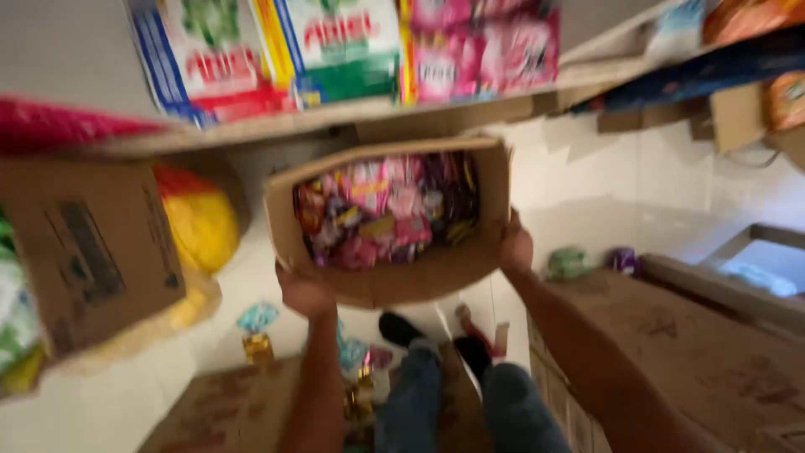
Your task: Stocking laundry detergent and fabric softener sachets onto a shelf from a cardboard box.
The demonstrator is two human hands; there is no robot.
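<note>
Head view: both hands (306,294) (514,247) grip cardboard box (402,281) w/ glossy sachets (381,210).

White walls (587,168), pale floor (109,403), stocked shelf (335,117)

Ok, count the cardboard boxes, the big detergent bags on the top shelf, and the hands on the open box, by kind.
Cardboard boxes: 2, the open box and the side box
Detergent bags: 4
Hands on the open box: 2, left hand, right hand
Total: 8
</note>
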